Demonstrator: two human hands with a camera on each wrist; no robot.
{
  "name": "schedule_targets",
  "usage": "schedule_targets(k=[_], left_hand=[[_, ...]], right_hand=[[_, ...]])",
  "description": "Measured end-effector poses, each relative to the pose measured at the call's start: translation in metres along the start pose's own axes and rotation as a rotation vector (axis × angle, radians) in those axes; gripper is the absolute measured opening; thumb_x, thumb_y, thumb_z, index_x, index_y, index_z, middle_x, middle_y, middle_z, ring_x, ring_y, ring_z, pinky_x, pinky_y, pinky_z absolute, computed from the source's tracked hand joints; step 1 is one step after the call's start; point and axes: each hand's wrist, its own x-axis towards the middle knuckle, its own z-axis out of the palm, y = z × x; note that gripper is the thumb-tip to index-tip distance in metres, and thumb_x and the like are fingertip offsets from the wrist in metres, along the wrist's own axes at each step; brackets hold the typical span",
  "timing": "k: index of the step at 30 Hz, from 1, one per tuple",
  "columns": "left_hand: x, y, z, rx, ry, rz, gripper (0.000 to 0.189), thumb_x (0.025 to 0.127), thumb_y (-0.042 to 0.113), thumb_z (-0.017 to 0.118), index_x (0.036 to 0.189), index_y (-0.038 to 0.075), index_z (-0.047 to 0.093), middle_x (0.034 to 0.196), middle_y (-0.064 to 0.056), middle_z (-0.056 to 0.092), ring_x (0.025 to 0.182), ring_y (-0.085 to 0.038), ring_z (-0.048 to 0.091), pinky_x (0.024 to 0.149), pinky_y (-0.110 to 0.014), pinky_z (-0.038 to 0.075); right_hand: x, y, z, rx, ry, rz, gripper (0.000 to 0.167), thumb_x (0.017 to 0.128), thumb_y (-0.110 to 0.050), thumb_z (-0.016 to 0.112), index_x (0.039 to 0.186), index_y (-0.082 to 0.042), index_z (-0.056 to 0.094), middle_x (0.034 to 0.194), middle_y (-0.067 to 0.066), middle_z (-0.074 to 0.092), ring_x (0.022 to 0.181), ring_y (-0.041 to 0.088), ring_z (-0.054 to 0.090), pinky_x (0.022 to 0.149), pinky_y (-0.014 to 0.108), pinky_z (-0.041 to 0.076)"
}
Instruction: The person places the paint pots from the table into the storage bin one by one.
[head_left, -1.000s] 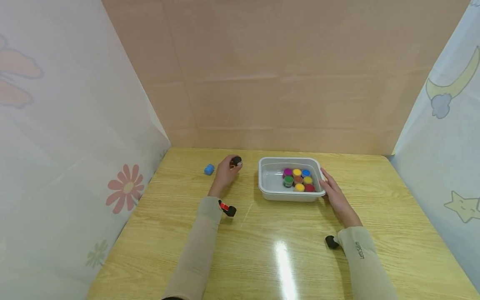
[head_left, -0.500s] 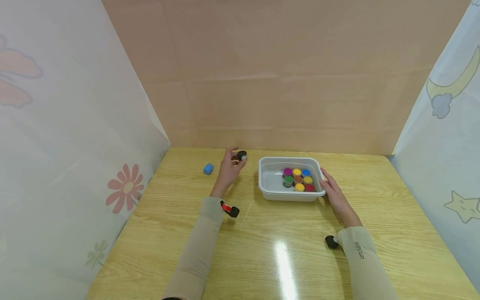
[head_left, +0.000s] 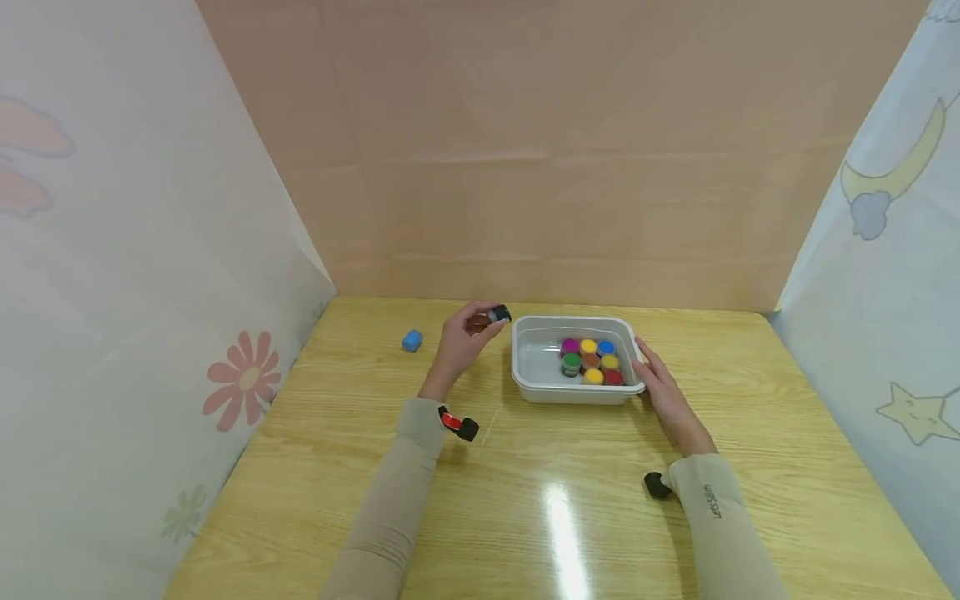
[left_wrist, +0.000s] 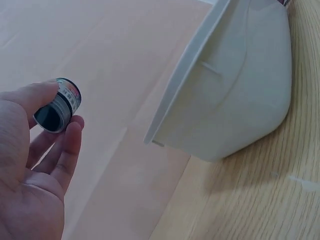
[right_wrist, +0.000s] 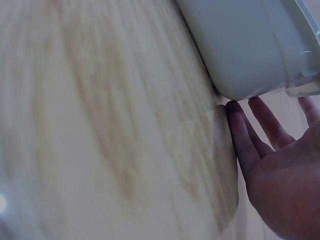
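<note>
My left hand (head_left: 459,343) pinches a small paint pot (head_left: 498,314) with dark contents and a printed label, raised above the table just left of the white plastic box (head_left: 577,397). In the left wrist view the pot (left_wrist: 59,106) lies tilted between thumb and fingertips, apart from the box wall (left_wrist: 235,95). My right hand (head_left: 667,402) rests against the box's right end. Its fairly straight fingers touch the outer wall in the right wrist view. Several paint pots (head_left: 590,363) with coloured tops stand grouped in the box's right part.
A small blue object (head_left: 412,340) lies alone on the wooden table (head_left: 510,483), left of my left hand. A brown paper backdrop (head_left: 540,192) rises behind the table's far edge. Printed sheets (head_left: 165,275) hang at both sides.
My left hand has lifted the dark paint pot and carried it right toward the box, tilting it. My right hand stays at the box's end. The head view has shifted slightly.
</note>
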Motion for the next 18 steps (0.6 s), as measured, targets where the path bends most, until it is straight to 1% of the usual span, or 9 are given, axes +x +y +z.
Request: schedule_targets(k=[3,5,8,12,15,18], left_hand=[[0.001,0.002,0.004,-0.008,-0.011,0.008,0.038,0.096,0.019,0.075,0.133,0.01,0.068,0.124,-0.01,0.066,0.11,-0.024,0.066,0.099,-0.045,0.058],[0.002,0.004,0.006,0.007,-0.013,0.012,0.041,0.096,0.018,0.076,0.134,0.008,0.066,0.126,-0.01,0.065,0.11,-0.025,0.066,0.098,-0.044,0.059],[0.002,0.006,0.01,0.03,-0.015,-0.001,0.043,0.094,0.015,0.078,0.134,0.006,0.063,0.127,-0.012,0.066,0.11,-0.026,0.066,0.096,-0.044,0.059],[0.002,0.006,0.014,0.043,-0.031,0.003,0.04,0.092,0.013,0.08,0.127,0.006,0.062,0.121,-0.012,0.067,0.107,-0.024,0.066,0.092,-0.035,0.059],[0.002,0.007,0.017,0.053,-0.05,0.027,0.035,0.092,0.013,0.08,0.123,0.008,0.064,0.116,-0.011,0.068,0.105,-0.022,0.065,0.087,-0.027,0.058],[0.003,0.008,0.022,0.06,-0.067,0.036,0.034,0.092,0.014,0.08,0.123,0.009,0.067,0.115,-0.01,0.07,0.105,-0.022,0.066,0.085,-0.026,0.058]], right_hand=[[0.0,0.0,0.0,-0.002,-0.003,-0.004,0.066,0.109,-0.058,0.036,0.165,-0.044,0.005,0.176,0.004,-0.007,0.161,0.037,-0.003,0.127,0.064,0.005],[0.0,0.0,0.0,-0.002,-0.005,-0.008,0.066,0.109,-0.058,0.036,0.165,-0.044,0.005,0.176,0.004,-0.008,0.16,0.037,-0.004,0.127,0.065,0.005],[-0.001,0.001,0.0,0.0,-0.003,-0.008,0.066,0.108,-0.058,0.036,0.165,-0.044,0.005,0.176,0.004,-0.007,0.16,0.037,-0.003,0.127,0.064,0.005],[-0.001,0.001,0.0,0.0,-0.004,-0.013,0.067,0.108,-0.059,0.037,0.165,-0.043,0.005,0.175,0.004,-0.008,0.16,0.037,-0.003,0.127,0.064,0.006],[0.0,0.0,0.0,0.001,-0.005,-0.019,0.068,0.108,-0.059,0.037,0.166,-0.043,0.005,0.175,0.004,-0.008,0.16,0.037,-0.004,0.127,0.064,0.006],[0.0,0.0,0.0,0.005,-0.008,-0.019,0.068,0.108,-0.06,0.037,0.166,-0.043,0.005,0.175,0.004,-0.008,0.16,0.037,-0.005,0.127,0.064,0.005]])
